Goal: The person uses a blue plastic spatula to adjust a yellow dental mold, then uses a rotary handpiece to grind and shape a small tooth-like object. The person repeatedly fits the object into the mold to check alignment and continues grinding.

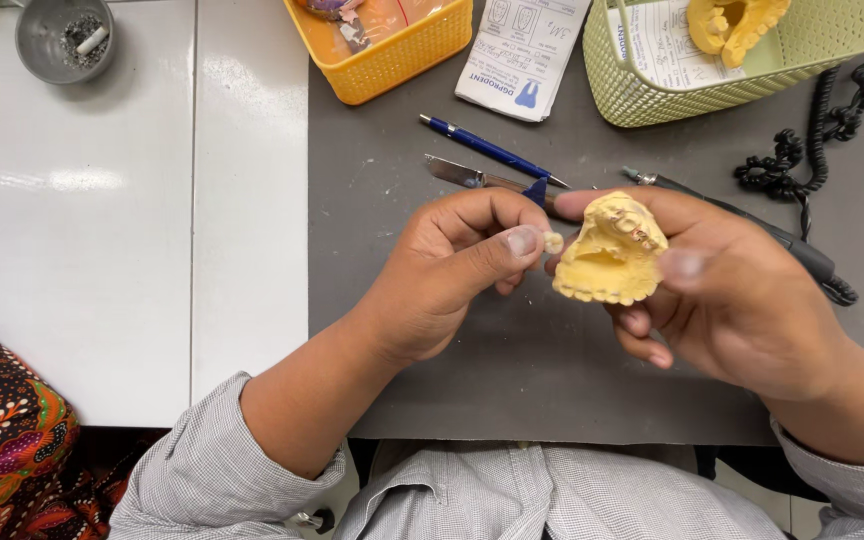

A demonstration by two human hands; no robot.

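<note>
Bare grey mat (382,330) lies open below and left of the hands, and the white table (132,250) to the left is free up to the grey dish (64,38) in the far corner. Behind the hands the way is crowded: a blue pen (492,150), a knife (472,177) and a black handpiece (752,225) lie just beyond the knuckles, with the orange basket (392,50), a paper slip (522,55) and the green basket (712,70) farther back; a coiled black cord (802,150) blocks the right edge
</note>
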